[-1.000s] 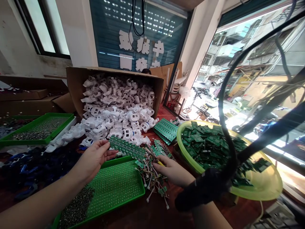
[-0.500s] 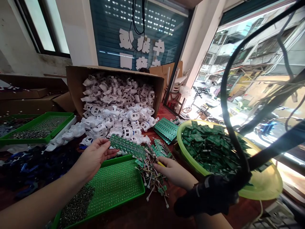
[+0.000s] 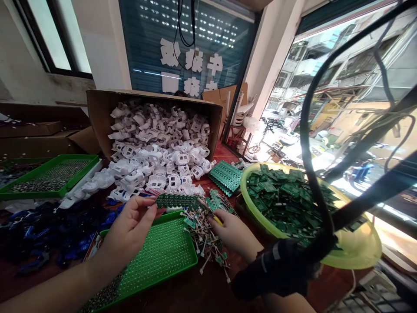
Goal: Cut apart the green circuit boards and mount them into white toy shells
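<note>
A long green circuit board panel (image 3: 177, 201) is pinched at its left end between the thumb and fingers of my left hand (image 3: 135, 224). My right hand (image 3: 234, 230) grips a yellow-handled tool (image 3: 217, 220), whose metal tip reaches the panel's right end. Beneath that tip lies a pile of small boards with white-plugged wires (image 3: 208, 241). Below and between my hands is a green perforated tray (image 3: 163, 252), with small dark metal parts at its lower left. Another stack of green panels (image 3: 226, 177) rests behind the wire pile.
A cardboard box (image 3: 97, 117) on its side spills white plastic shells (image 3: 159, 152). At right stands a yellow tub (image 3: 355, 254) of green boards, with a black jointed arm (image 3: 276, 269) before it. Dark blue parts (image 3: 48, 230) and a second green tray (image 3: 61, 174) are at left.
The panel has tilted and now shows a narrower face. My left hand has turned and come nearer. My right hand and the tool remain at the panel's right end.
</note>
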`<state>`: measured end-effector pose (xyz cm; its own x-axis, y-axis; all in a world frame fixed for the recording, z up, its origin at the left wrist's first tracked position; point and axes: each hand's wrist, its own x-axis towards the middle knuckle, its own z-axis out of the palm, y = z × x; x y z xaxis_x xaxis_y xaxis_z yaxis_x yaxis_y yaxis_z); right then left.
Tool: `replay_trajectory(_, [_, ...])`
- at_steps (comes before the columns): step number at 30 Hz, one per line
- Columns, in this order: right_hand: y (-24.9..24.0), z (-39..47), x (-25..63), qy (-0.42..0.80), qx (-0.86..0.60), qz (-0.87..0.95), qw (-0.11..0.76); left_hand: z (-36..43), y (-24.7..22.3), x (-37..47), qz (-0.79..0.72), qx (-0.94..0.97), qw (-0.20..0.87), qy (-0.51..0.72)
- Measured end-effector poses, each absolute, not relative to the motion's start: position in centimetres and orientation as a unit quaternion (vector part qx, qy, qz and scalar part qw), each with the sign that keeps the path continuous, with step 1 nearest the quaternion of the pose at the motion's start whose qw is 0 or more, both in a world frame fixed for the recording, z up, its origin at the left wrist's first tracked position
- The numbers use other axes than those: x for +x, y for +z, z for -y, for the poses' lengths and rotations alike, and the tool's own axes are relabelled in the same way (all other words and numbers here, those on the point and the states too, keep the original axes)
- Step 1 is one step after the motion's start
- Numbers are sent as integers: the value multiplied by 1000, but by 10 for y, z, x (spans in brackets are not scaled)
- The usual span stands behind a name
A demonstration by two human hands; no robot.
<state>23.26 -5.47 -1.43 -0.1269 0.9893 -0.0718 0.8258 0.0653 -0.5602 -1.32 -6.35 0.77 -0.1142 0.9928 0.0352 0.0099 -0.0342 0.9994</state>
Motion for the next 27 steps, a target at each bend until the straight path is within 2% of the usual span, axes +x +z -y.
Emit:
replay_trajectory(7, [-21,52,242,430,-542,674,260,24,-1,-23,-504,323,566,567])
replay_trajectory(9, [-20,53,242,441,-539,663,276,17,-6,-24,-506,309,567,572])
replay_trajectory(12, [-21,53,242,390,-564,676,270,13,-7,-23,-517,317,551,574])
replay_trajectory(18, [-25,53,246,231,-638,713,176,14,1,-26,-540,348,546,538])
replay_trajectory(27, [-21,57,233,231,-542,800,112,21,11,-45,-555,379,516,531])
